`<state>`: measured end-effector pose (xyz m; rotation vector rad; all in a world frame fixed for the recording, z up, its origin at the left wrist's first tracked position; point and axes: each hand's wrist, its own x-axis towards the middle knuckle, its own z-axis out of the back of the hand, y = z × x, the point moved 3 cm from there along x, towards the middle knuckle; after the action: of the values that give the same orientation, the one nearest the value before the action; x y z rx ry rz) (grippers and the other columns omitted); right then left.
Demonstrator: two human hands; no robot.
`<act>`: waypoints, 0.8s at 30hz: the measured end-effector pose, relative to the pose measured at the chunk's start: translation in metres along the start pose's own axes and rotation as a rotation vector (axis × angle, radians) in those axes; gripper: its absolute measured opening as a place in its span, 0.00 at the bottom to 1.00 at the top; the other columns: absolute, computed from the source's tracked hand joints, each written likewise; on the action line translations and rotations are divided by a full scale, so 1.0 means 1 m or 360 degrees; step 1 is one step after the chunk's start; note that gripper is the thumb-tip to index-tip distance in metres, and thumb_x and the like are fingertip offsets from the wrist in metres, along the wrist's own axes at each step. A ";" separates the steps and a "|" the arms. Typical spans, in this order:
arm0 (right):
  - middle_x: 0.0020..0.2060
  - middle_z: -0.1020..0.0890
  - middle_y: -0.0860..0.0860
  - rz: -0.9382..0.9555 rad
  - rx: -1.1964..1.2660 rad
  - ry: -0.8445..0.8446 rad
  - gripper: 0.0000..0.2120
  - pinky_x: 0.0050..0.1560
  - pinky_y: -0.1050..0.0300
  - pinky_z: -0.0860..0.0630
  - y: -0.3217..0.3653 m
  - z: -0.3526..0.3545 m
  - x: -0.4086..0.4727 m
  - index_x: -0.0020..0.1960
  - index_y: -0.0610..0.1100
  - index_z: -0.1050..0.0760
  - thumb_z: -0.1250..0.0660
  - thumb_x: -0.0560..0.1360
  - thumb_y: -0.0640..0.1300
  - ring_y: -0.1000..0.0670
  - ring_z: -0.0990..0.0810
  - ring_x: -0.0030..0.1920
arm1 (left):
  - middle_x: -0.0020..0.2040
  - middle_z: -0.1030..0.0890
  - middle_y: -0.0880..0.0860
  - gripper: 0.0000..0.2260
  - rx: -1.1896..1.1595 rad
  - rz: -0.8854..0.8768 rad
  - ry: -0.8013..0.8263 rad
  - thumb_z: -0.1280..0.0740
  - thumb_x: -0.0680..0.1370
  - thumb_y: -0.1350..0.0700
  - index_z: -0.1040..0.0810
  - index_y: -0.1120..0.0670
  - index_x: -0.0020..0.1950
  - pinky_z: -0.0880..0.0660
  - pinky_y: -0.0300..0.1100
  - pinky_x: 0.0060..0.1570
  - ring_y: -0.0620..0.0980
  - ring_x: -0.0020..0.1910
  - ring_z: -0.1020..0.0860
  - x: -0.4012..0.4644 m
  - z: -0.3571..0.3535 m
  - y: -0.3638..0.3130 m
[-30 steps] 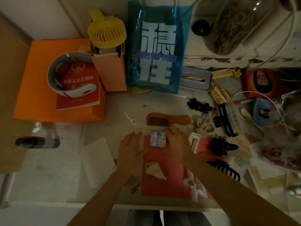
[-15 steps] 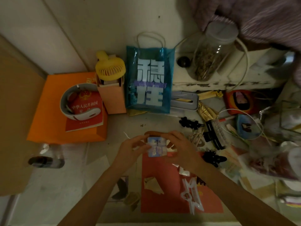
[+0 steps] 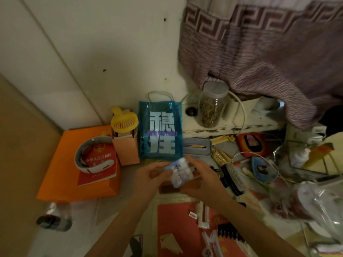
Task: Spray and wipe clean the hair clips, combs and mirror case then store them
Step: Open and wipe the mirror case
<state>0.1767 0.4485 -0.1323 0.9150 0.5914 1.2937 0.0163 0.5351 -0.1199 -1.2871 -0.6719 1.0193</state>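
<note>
Both hands hold a small pale blue-and-white mirror case (image 3: 179,171) lifted above the table. My left hand (image 3: 148,179) pinches its left edge; my right hand (image 3: 202,179) holds its right side with fingers curled round it. A brown wooden comb (image 3: 168,188) lies on the table, mostly hidden under the hands. Black claw clips (image 3: 231,179) lie to the right. A white clip (image 3: 211,243) and a black comb-like clip (image 3: 229,233) rest on the red paper (image 3: 178,219) in front.
A teal bag (image 3: 161,130) stands behind the hands, next to a yellow fan (image 3: 124,122) in a pink box. An orange box (image 3: 61,175) with a red book sits left. A dark bottle (image 3: 53,220) lies front left. Clutter, a jar (image 3: 212,106) and plastic bags fill the right.
Both hands lifted the mirror case off the table and raised it toward the teal bag. The camera tilted up, showing more wall and curtain.
</note>
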 end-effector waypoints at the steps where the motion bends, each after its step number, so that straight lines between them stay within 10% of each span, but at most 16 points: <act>1: 0.60 0.26 0.53 -0.0066 0.0092 -0.0083 0.41 0.58 0.63 0.26 0.004 0.001 -0.002 0.72 0.46 0.36 0.20 0.64 0.45 0.56 0.26 0.58 | 0.44 0.15 0.49 0.10 -0.0048 -0.0005 -0.0045 0.29 0.73 0.64 0.17 0.58 0.53 0.22 0.33 0.41 0.43 0.43 0.17 -0.001 -0.001 -0.005; 10: 0.53 0.29 0.56 0.0041 0.0208 -0.0531 0.28 0.50 0.75 0.33 0.043 0.021 -0.001 0.60 0.51 0.28 0.21 0.63 0.43 0.64 0.28 0.53 | 0.42 0.15 0.43 0.09 -0.0187 -0.0112 -0.0165 0.29 0.73 0.62 0.17 0.47 0.46 0.22 0.32 0.36 0.41 0.42 0.17 -0.008 -0.014 -0.047; 16: 0.53 0.26 0.52 0.0181 0.0298 -0.0458 0.27 0.51 0.72 0.30 0.056 0.051 0.009 0.62 0.53 0.27 0.23 0.67 0.39 0.61 0.26 0.53 | 0.43 0.15 0.44 0.09 -0.0082 -0.0191 0.0041 0.28 0.73 0.59 0.20 0.49 0.51 0.19 0.40 0.44 0.42 0.45 0.17 -0.005 -0.013 -0.077; 24: 0.53 0.25 0.52 0.0304 0.0283 -0.0242 0.30 0.53 0.67 0.27 0.068 0.087 0.023 0.65 0.48 0.28 0.22 0.66 0.39 0.61 0.25 0.54 | 0.57 0.22 0.39 0.28 0.0257 -0.0340 0.0512 0.26 0.69 0.64 0.28 0.43 0.63 0.26 0.26 0.49 0.30 0.53 0.23 0.016 -0.004 -0.122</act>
<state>0.2151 0.4508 -0.0264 1.2302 0.5148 1.3416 0.0551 0.5517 -0.0037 -1.1757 -0.4581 0.6595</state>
